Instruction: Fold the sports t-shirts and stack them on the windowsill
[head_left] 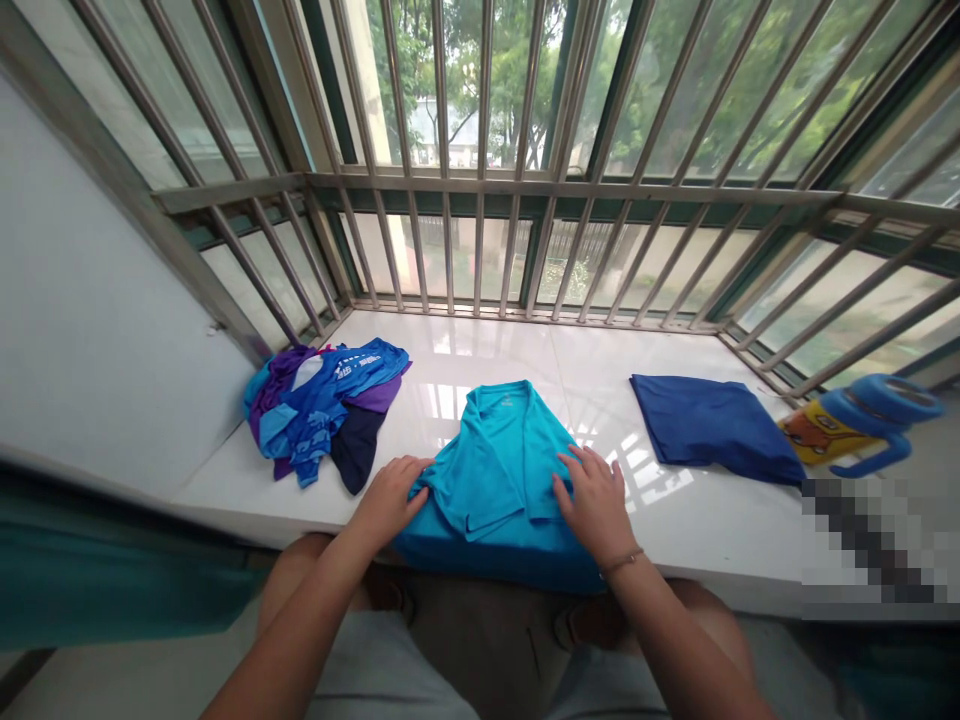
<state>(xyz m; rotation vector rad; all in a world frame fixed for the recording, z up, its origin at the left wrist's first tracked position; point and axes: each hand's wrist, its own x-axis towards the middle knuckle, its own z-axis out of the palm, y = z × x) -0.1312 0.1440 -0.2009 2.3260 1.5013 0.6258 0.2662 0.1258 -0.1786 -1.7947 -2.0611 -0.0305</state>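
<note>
Nearest the camera, the teal shirt (499, 480) lies partly folded on the front edge of the white counter (697, 520), its lower hem hanging just over that edge toward the person's knees. The left hand (390, 498) rests flat on the shirt's left side, fingers close together and curled lightly over a fold of the cloth. The right hand (596, 500), with a thin bracelet at the wrist, lies palm down on the shirt's right side, fingers slightly spread and pressing the fabric (neither hand lifts anything off the surface). Left of the teal shirt, and a little farther back, a heap of clothes (326, 410) in blue, purple and dark navy sits bunched near the wall. Right of the teal shirt, well apart from it, a folded navy garment (709, 425) lies flat. Beyond that, farther right again, a blue jug with a yellow label (855, 425) lies on its side. Behind the shirt, at the far edge of the counter, metal window bars (480, 190) rise, with green trees outside.
</note>
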